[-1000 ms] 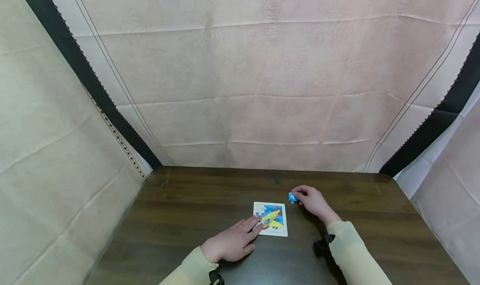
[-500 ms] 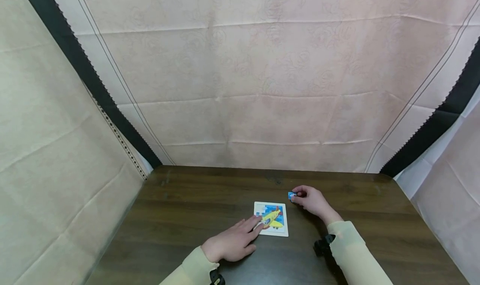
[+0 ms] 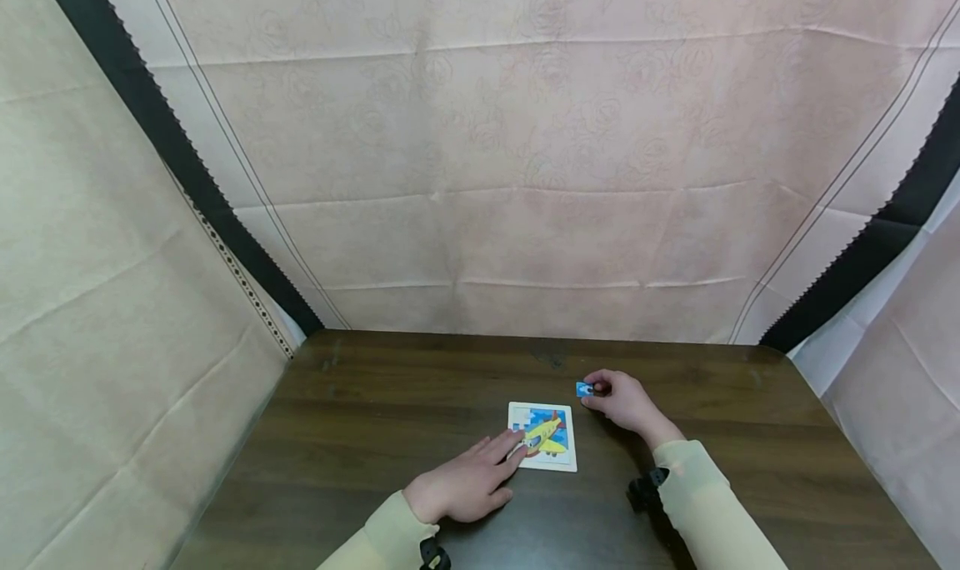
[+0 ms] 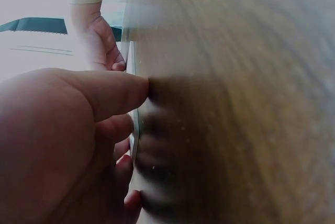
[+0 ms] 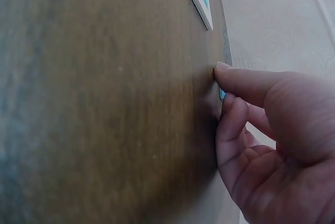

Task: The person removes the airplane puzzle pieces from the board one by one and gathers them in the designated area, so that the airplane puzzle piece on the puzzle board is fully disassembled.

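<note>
A white-framed jigsaw puzzle point(image 3: 547, 462) with a yellow airplane on blue lies flat on the table. Some of its upper left part shows pale, without the blue picture. My left hand point(image 3: 468, 478) rests on its left side, fingers stretched out over the picture and covering part of it. Just beyond the puzzle's upper right corner, my right hand point(image 3: 624, 399) holds a small blue puzzle piece point(image 3: 584, 389) between thumb and fingers, low at the tabletop. Only a blue sliver of that piece shows in the right wrist view, where the thumb and curled fingers hide the remainder.
The dark wooden table point(image 3: 360, 437) extends around both hands. Pale cloth walls point(image 3: 525, 178) with black edging stand behind it and at the sides. Each wrist carries a black strapped device, such as the one on the right wrist point(image 3: 643, 491).
The blue puzzle piece has turned in my right fingers and shifted slightly away from me, while the thumb came round its near side. My left hand and the puzzle stay put.
</note>
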A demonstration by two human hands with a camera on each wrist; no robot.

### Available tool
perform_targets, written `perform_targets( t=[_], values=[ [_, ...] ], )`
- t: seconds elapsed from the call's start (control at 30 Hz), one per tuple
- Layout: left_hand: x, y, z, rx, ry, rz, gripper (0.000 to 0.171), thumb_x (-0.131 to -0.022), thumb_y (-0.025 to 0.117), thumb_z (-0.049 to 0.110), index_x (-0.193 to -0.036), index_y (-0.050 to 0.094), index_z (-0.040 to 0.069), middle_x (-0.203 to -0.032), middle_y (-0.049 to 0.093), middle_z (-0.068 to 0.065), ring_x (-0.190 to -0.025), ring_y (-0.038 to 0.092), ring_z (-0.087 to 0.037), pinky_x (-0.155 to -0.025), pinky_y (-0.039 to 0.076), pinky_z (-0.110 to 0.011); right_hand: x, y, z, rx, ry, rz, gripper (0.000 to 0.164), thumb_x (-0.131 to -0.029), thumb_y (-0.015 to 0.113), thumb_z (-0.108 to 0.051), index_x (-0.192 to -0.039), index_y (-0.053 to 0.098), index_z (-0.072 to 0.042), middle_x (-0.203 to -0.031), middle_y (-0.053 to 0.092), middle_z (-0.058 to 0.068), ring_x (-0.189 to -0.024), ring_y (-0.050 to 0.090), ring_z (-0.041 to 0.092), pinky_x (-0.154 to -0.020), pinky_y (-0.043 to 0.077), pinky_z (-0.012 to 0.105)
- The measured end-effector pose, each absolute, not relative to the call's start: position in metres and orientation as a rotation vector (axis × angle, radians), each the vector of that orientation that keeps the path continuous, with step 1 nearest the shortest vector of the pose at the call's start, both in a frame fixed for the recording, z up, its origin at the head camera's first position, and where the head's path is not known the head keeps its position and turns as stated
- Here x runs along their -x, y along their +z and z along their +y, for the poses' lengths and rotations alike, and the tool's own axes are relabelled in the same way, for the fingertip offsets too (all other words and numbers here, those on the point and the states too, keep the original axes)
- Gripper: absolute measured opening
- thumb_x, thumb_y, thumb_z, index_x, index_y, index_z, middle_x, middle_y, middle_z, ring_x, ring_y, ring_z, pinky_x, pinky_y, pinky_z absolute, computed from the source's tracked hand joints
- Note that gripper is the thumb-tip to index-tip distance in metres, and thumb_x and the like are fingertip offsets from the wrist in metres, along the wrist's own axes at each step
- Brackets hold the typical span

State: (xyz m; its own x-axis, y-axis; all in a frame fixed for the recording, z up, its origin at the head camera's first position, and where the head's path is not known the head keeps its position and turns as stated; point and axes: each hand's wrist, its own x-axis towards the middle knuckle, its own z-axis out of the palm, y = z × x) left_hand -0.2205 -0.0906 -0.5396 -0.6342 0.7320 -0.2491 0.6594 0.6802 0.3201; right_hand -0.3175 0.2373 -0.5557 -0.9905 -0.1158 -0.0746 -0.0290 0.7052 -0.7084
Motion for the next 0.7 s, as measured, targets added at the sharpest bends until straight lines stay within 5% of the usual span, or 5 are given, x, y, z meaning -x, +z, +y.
perform_targets(
  t=[0.7],
  values=[
    [0.2183,-0.5372,-0.0901,-1.143,0.267,2.544,0.068,-0.113,0.054,0.036,-0.172,0.026,0.017,-0.179,0.014,-0.004,-0.164,0.012,-0.019,-0.129,0.022,-0.044,0.3181,-0.5562,0.2367,0.118,-1.142,2.800,0.032,-0.099,0.079,-0.018,-0.128,0.071,-0.004,-0.116,0.065,0.011,-0.104,0.058,0.029,-0.097,0.052,0.052]
  ],
)
